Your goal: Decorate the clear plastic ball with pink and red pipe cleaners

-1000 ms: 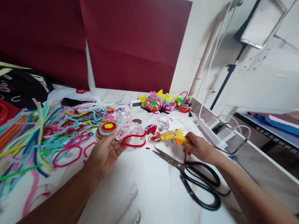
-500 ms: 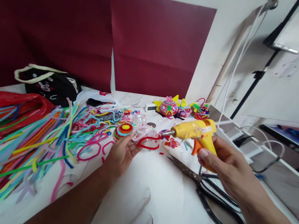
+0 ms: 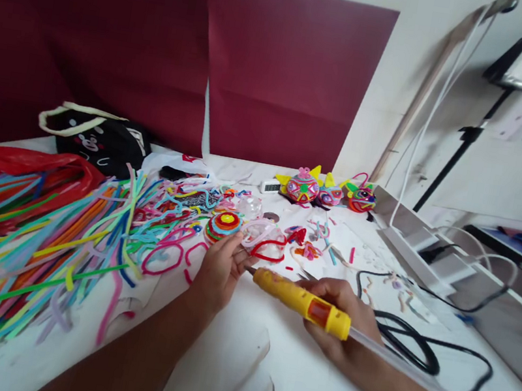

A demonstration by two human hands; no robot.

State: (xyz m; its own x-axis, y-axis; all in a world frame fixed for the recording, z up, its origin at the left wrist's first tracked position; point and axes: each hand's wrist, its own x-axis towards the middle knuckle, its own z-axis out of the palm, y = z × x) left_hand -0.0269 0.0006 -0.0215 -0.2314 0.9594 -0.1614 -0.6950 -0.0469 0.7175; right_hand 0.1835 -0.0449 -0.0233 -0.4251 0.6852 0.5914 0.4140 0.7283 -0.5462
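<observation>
My right hand [image 3: 346,315] is closed around a yellow hot glue gun [image 3: 288,292], tilted on its side. A long clear glue stick [image 3: 415,375] runs out of its back, and its nozzle points at my left fingers. My left hand [image 3: 222,272] has its fingers curled at a red pipe cleaner [image 3: 268,253]; the exact grip is partly hidden. Beside those fingers are a coiled disc of coloured pipe cleaner [image 3: 226,222], a pale pink pipe cleaner [image 3: 255,231] and clear plastic. Black-handled scissors [image 3: 408,344] lie under my right hand, mostly covered.
A large heap of pipe cleaners [image 3: 59,249] and a red plastic bag [image 3: 90,175] spread across the left. Behind stand a black bag [image 3: 100,147], a small white digital display [image 3: 270,187] and several decorated balls [image 3: 302,189]. A black cord [image 3: 478,355] and white plugs [image 3: 451,272] are at right.
The glue gun has come down and left, turned on its side, its nozzle now close to my left fingers. My left hand keeps its place at the pipe cleaners. The view has shifted slightly.
</observation>
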